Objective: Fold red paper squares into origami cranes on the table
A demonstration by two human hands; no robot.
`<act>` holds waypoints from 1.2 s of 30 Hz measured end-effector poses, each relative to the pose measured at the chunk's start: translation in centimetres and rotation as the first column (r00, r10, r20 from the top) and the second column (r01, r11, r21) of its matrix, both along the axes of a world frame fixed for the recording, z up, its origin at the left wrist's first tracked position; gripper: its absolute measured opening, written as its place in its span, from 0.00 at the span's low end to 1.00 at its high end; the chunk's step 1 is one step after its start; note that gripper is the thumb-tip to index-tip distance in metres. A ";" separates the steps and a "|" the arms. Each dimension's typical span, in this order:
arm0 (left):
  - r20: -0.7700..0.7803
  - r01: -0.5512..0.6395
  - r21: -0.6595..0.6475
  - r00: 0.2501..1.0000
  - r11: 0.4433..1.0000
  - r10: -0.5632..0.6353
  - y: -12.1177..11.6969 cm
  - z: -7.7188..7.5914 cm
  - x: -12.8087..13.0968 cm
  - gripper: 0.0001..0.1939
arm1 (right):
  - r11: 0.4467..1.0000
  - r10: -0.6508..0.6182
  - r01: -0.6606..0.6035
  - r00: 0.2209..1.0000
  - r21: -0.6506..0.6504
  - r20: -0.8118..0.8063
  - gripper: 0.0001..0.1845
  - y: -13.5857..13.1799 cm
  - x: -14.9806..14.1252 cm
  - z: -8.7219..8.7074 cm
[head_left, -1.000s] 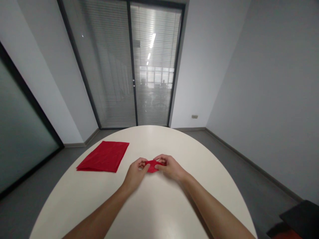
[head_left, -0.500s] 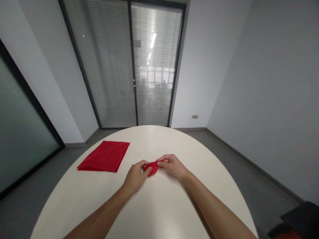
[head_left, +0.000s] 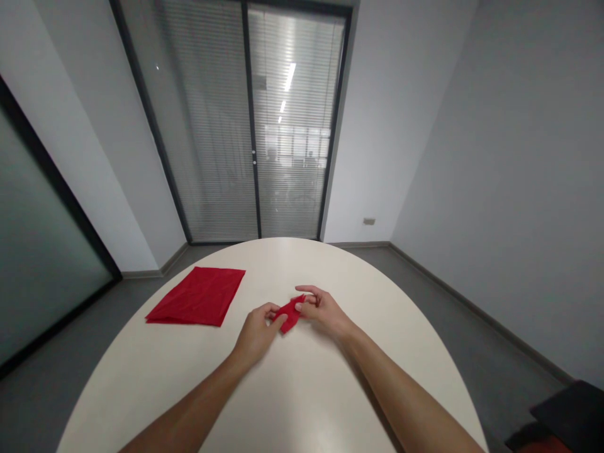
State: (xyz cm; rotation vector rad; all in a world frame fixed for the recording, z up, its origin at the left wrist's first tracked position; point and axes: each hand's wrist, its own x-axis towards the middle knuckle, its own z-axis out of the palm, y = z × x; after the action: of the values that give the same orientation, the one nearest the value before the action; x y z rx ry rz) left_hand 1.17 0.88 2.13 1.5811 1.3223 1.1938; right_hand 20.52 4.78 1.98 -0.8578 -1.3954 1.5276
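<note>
Between my hands is a small folded piece of red paper or cloth [head_left: 289, 313]; its exact material is hard to tell. My left hand [head_left: 257, 330] pinches its left end between thumb and fingers. At its right end, my right hand [head_left: 325, 311] grips it with the thumb against bent fingers, while the index finger stretches out above it. Both hands are just over the round table, and the fingers cover part of the piece. Off to the left lies a larger flat red sheet [head_left: 201, 296], folded in layers and creased, apart from both hands.
The pale round table [head_left: 292, 402] fills the lower middle. Behind it stands a glass partition with blinds [head_left: 292, 189] in a dark frame. A dark chair-like object [head_left: 570, 415] is at the lower right, beyond the table's edge. White walls enclose the sides.
My right index finger has lifted off the red piece and extended. The piece's right end has tilted up slightly and looks more crumpled. The left hand and the large sheet stay put.
</note>
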 end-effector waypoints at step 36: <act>0.128 0.046 -0.030 0.991 0.999 -0.042 -0.1 0.0 0.3 0.14 | 0.955 -0.234 0.165 0.931 0.247 0.282 0.07 -0.4 -2.0 -1.2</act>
State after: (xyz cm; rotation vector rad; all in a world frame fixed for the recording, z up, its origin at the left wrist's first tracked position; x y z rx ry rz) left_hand 1.43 0.83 2.11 1.4779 1.2133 1.2195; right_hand 18.49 4.35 0.76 -1.0970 -1.6099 1.0913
